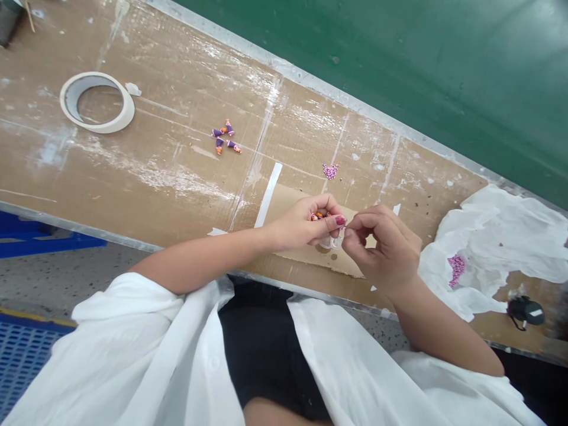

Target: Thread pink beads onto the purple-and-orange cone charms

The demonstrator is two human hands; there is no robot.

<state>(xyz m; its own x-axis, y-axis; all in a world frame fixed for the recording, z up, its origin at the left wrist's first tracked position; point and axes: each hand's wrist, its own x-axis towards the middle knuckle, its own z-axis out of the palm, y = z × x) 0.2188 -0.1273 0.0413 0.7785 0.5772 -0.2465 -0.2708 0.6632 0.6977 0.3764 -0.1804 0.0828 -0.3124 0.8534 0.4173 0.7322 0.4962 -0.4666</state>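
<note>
Bare bench (168, 177) between tape roll (97, 102) and beads (329, 171).

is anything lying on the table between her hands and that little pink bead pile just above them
Nothing visible does. The left hand and right hand meet over the cardboard sheet, and only bare tabletop separates them from the pink bead pile. The white tape strip lies off to the left.

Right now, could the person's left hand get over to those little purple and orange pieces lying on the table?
Probably yes. Bare cardboard-covered table lies between the left hand and the purple and orange pieces; nothing stands in between. But its fingers already pinch a few small pieces.
</note>
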